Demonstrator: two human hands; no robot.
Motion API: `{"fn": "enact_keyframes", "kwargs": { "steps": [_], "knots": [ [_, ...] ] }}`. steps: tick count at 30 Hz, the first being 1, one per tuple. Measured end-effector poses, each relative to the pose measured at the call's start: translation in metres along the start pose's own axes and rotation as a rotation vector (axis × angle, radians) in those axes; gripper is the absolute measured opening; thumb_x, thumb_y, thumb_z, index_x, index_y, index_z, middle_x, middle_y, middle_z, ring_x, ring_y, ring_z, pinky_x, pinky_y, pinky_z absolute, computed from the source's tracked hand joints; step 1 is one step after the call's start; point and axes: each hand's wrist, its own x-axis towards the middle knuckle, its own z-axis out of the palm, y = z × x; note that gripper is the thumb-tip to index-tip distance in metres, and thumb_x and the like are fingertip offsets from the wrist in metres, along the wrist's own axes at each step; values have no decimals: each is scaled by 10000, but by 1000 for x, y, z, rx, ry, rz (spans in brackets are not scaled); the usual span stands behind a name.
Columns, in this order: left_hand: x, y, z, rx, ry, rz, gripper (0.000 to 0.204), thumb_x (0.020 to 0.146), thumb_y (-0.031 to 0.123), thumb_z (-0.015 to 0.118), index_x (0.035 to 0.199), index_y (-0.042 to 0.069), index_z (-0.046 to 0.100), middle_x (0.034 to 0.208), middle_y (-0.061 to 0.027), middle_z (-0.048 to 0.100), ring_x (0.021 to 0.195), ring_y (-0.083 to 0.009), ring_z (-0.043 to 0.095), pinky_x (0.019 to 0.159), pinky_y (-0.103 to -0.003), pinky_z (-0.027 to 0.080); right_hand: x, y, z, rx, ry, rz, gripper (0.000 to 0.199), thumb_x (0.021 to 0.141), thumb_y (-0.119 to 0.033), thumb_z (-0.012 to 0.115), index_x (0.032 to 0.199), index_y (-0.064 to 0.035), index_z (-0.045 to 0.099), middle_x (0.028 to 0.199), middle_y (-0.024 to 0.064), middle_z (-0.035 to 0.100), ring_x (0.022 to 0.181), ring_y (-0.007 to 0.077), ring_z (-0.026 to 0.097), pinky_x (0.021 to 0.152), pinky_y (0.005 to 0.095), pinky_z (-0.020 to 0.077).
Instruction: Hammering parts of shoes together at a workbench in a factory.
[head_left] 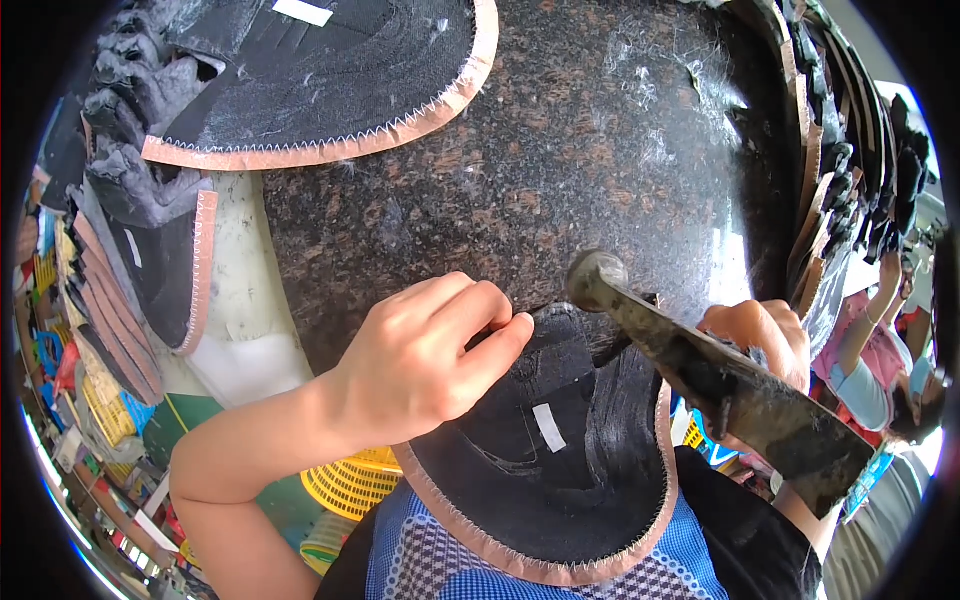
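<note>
A black shoe upper [520,430] with a tan edge, zigzag stitching and a small white label hangs over the near edge of the stone slab, against my lap. My left hand [430,350] is closed at its upper left end, fingertips curled on the fabric. My right hand [765,340] is closed around a dark, worn metal hammer [740,400]. The round hammer face sits just above the top of the upper, and the wide flat end slants toward the lower right. The hammer hides part of my right hand's fingers and the handle.
A speckled brown stone slab [520,180] fills the middle. Another black upper [340,80] lies at the far left. Stacked uppers [125,320] stand on the left, and more [835,150] on the right. A yellow basket [350,482] is below; another person [870,350] works at the right.
</note>
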Motion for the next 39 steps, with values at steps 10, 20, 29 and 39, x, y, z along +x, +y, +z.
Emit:
{"fn": "enact_keyframes", "kwargs": {
  "steps": [10, 20, 29, 39],
  "knots": [
    [38, -3, -11, -25, -258, 10, 125, 768, 57, 761, 832, 48, 653, 784, -52, 590, 697, -235, 646, 577, -345, 539, -17, 7, 34, 179, -99, -129, 236, 704, -117, 760, 851, -52, 588, 627, 77, 590, 534, 266, 638, 486, 380, 493],
    [51, -9, -18, -163, -193, -61, 226, 742, 44, 795, 947, -3, 710, 871, -104, 678, 728, -239, 681, 627, -300, 557, -28, 18, 45, 193, -41, -174, 297, 692, -140, 791, 882, -63, 576, 677, 56, 600, 559, 246, 649, 495, 360, 517],
    [63, 8, -10, 270, -383, 209, 154, 715, 60, 654, 699, 93, 504, 694, -27, 497, 617, -174, 619, 513, -310, 534, -27, 19, 48, 167, 4, -225, 277, 726, -168, 768, 832, -80, 528, 648, 28, 552, 527, 226, 625, 459, 345, 502],
    [40, -1, 4, -167, -97, -166, 121, 770, 3, 761, 845, 39, 673, 665, -36, 576, 551, -187, 591, 483, -297, 471, -31, 19, 51, 171, 6, -189, 301, 702, -178, 783, 863, -78, 550, 659, 29, 566, 528, 227, 633, 443, 348, 498]
  ]
}}
